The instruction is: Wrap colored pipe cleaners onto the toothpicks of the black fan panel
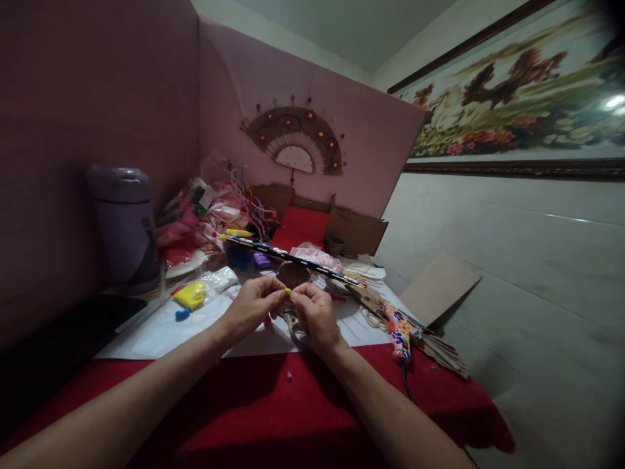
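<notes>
My left hand (254, 305) and my right hand (316, 314) meet above the table, fingers pinched together on a tiny yellow piece (288, 291). Just beyond the fingertips lies a long thin stick (293, 258) with dark and white bands and a small red tip, slanting from upper left to lower right. A brown rounded piece (293, 273) sits right behind my hands, under the stick. Scissors (291, 320) lie partly hidden beneath my right hand.
A red cloth (273, 404) covers the table, with white paper (161, 329) on it. A flower-patterned glue gun (400, 331) lies at right, a purple flask (124, 225) at left, yellow clay in a bag (193, 294), craft clutter and a decorative fan (295, 140) behind.
</notes>
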Available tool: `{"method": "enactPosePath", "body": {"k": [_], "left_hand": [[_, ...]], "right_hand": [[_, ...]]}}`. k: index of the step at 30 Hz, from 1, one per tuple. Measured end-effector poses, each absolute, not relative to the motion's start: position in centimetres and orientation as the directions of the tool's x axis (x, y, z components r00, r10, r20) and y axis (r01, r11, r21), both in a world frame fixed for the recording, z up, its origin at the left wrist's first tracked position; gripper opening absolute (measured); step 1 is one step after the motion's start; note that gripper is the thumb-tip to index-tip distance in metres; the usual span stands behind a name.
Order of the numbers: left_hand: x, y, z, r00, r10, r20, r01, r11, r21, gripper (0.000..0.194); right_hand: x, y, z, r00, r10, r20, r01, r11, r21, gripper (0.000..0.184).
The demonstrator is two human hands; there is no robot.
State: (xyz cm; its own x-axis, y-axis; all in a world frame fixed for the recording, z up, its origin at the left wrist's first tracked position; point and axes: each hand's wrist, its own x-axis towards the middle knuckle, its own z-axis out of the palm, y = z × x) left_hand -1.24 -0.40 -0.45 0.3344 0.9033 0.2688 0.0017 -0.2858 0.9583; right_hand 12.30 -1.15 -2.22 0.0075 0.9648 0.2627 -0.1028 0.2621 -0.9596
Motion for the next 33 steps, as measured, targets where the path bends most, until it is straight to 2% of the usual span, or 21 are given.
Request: {"method": "enactPosePath", "body": {"k": [17, 27, 30, 31, 33], "left_hand": [[-1.10, -0.50, -0.64, 0.354, 0.885, 0.303, 0.029, -0.334, 0.942, 0.018], [-1.16, -0.35, -0.58, 0.340, 0.876, 0.342, 0.041, -0.378, 0.925, 0.018], [-1.22, -0.11, -0.86, 0.319, 0.878, 0.357, 0.084, -0.402, 0.912, 0.016], [-1.25, -0.03, -0.97, 0.309, 0.878, 0.366, 0.105, -0.414, 0.904, 0.016], [-1.33, 0.08, -1.14, 0.287, 0.877, 0.384, 0.145, -0.436, 0.888, 0.014]], "right_hand": [[12.27, -1.24, -2.16, -0.020, 0.968, 0.251, -0.114, 0.247, -0.962, 0.016], [12.39, -0.94, -2.60, -0.028, 0.955, 0.296, -0.042, 0.295, -0.955, 0.017], [12.43, -1.02, -2.89, -0.021, 0.923, 0.385, 0.131, 0.384, -0.914, 0.018], [12.44, -1.15, -2.92, -0.022, 0.894, 0.448, 0.239, 0.440, -0.866, 0.017], [12.49, -1.49, -2.85, -0.042, 0.799, 0.600, 0.472, 0.545, -0.693, 0.015]]}}
